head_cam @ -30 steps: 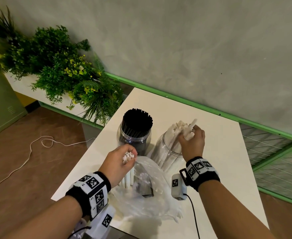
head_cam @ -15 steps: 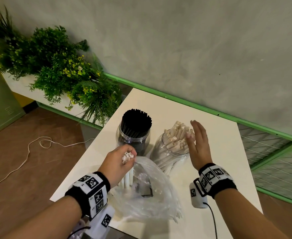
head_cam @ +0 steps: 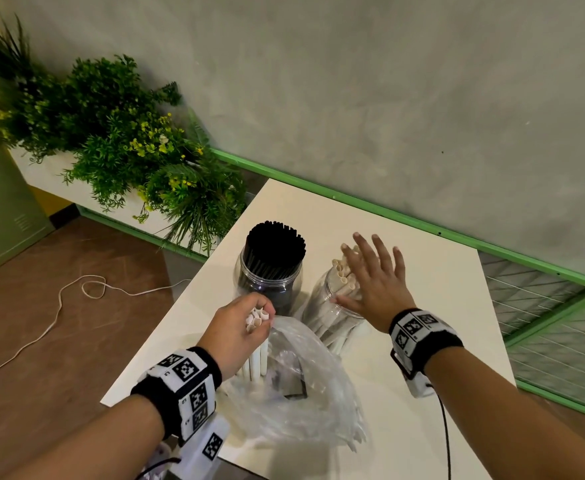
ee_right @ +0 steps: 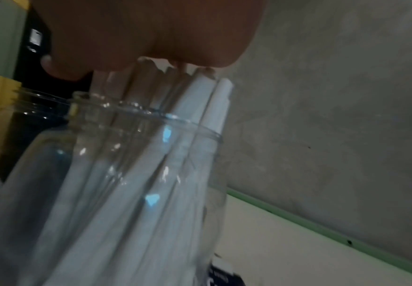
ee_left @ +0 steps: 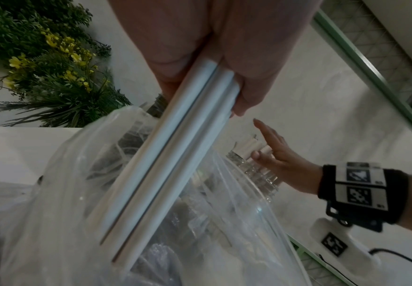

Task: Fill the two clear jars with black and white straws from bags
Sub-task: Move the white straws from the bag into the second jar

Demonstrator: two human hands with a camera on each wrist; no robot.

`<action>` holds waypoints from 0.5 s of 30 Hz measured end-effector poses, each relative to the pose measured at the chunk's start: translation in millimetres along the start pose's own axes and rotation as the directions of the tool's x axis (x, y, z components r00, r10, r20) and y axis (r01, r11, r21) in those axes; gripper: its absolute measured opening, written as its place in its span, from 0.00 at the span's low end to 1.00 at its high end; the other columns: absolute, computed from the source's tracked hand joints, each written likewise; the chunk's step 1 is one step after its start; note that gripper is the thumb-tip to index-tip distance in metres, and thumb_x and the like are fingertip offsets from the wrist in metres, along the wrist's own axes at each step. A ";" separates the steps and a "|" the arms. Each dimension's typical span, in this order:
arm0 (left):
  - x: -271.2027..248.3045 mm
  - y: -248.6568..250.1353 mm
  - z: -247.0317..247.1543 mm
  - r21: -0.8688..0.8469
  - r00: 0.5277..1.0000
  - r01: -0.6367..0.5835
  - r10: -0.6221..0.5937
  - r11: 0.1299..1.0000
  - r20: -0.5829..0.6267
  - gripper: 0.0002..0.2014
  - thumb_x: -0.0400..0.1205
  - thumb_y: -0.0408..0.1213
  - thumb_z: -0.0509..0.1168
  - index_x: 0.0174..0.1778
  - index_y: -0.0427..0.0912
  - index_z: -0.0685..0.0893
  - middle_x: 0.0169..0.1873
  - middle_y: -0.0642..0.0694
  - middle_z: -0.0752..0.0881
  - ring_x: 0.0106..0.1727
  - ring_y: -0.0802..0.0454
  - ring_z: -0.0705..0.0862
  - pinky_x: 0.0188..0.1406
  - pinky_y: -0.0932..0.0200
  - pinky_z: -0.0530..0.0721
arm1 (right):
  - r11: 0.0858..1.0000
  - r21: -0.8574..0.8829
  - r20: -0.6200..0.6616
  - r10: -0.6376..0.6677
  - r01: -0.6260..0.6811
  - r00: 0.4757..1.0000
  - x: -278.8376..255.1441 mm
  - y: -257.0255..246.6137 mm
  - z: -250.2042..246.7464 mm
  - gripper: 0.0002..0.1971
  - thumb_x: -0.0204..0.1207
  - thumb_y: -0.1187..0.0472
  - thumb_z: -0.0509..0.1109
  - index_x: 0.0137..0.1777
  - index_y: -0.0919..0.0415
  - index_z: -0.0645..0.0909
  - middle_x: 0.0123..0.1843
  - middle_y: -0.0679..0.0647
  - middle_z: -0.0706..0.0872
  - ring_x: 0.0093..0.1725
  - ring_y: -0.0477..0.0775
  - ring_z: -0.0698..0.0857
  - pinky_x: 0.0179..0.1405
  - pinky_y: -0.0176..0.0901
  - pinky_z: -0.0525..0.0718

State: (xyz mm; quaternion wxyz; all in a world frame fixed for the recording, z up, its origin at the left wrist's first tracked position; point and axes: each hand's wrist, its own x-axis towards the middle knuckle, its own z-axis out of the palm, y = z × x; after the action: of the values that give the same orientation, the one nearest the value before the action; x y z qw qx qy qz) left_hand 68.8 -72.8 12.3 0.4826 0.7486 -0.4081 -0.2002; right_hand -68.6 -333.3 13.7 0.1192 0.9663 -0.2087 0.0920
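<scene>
Two clear jars stand on the white table point(head_cam: 433, 271). The left jar point(head_cam: 271, 284) is packed with black straws point(head_cam: 274, 245). The right jar point(head_cam: 332, 308) holds white straws point(head_cam: 342, 271) that lean and stick out of its mouth. My right hand point(head_cam: 374, 271) lies flat over those straw tops, fingers straight and spread; in the right wrist view the palm point(ee_right: 151, 38) rests on the straw ends point(ee_right: 200, 100). My left hand point(head_cam: 246, 325) grips a bundle of white straws point(ee_left: 165, 160), upright at the mouth of a clear plastic bag point(head_cam: 305, 386).
Green plants with yellow flowers point(head_cam: 138, 161) stand in a planter left of the table. A white cable point(head_cam: 59, 306) loops on the brown floor. A green rail point(head_cam: 422, 223) runs along the grey wall behind the table. The bag covers the table's near part.
My right hand let go of the white straws it was pushing into the right jar, opened, and now lies flat on top of them. The left hand has stayed put with its bundle.
</scene>
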 end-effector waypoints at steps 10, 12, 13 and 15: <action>0.4 1.4 -0.5 -0.019 1.000 0.006 -0.006 1.000 -0.009 0.10 0.78 0.31 0.67 0.41 0.54 0.80 0.39 0.54 0.84 0.34 0.58 0.80 0.33 0.69 0.77 | 0.987 0.157 -0.035 -0.035 0.040 0.999 41.5 -6.1 -4.9 0.25 0.72 0.34 0.58 0.51 0.54 0.81 0.46 0.49 0.84 0.52 0.58 0.80 0.44 0.49 0.80; 1.2 2.1 -0.7 -0.018 1.000 0.006 -0.006 1.000 -0.006 0.10 0.78 0.31 0.67 0.41 0.54 0.80 0.39 0.54 0.84 0.35 0.58 0.80 0.34 0.69 0.77 | 0.954 0.299 -0.186 0.062 -0.004 0.981 42.7 -4.7 -2.5 0.17 0.74 0.43 0.67 0.47 0.58 0.80 0.44 0.52 0.82 0.47 0.58 0.79 0.38 0.49 0.81; 1.3 2.5 -0.9 -0.016 1.000 0.002 -0.002 1.000 -0.005 0.10 0.78 0.31 0.67 0.41 0.54 0.80 0.39 0.54 0.84 0.37 0.58 0.81 0.34 0.70 0.77 | 0.929 0.367 -0.223 0.143 -0.053 0.964 43.8 -4.6 -4.2 0.14 0.75 0.47 0.71 0.47 0.59 0.80 0.45 0.53 0.81 0.48 0.58 0.78 0.38 0.49 0.81; 1.4 2.9 -1.2 -0.016 1.000 -0.007 0.007 1.000 -0.005 0.10 0.78 0.31 0.67 0.42 0.53 0.80 0.40 0.54 0.84 0.39 0.59 0.81 0.35 0.72 0.77 | 0.896 0.417 -0.217 0.262 -0.153 0.941 46.2 -4.2 -7.3 0.14 0.75 0.51 0.71 0.54 0.60 0.80 0.51 0.55 0.81 0.53 0.59 0.77 0.45 0.54 0.81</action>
State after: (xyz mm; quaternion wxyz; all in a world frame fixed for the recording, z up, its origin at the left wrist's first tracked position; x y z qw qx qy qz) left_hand 69.2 -73.8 15.5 0.4904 0.7438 -0.4077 -0.2002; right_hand -26.4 -345.2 30.4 -0.0613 0.9209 -0.2705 0.2738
